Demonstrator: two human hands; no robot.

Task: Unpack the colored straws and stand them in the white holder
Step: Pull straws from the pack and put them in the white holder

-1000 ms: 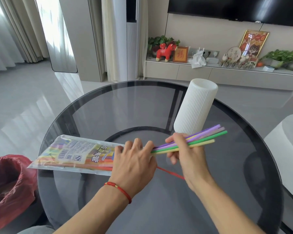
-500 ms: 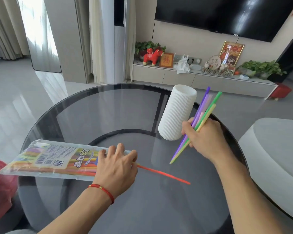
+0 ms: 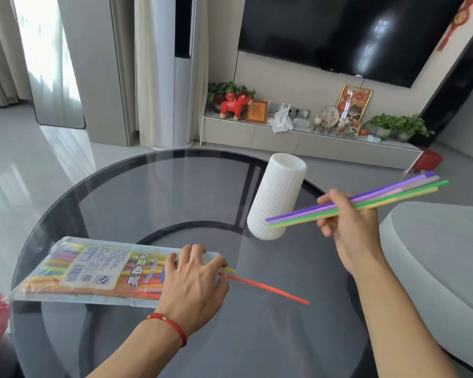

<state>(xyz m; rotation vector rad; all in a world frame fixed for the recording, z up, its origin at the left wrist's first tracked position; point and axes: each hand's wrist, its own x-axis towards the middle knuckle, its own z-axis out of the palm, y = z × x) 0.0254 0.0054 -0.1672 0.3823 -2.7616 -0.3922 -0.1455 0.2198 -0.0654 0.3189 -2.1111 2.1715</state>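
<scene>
Straws, a small bundle with purple, lilac, green and yellow showing, lay nearly level across the right hand, pinched between thumb and fingers closed around them. Their near ends jutted out left of the fingers, crossing in front of the lower part of the white holder; the far ends reached up and right, past the table's edge. The holder stood on the round glass table, with nothing visible sticking out of its mouth.

The left hand pressed palm-down on the open end of the straw packet, fingers spread flat and gripping nothing. 1 red straw stuck out of the packet from under those fingers and lay on the glass, pointing right. A red string bracelet circled the left wrist.
</scene>
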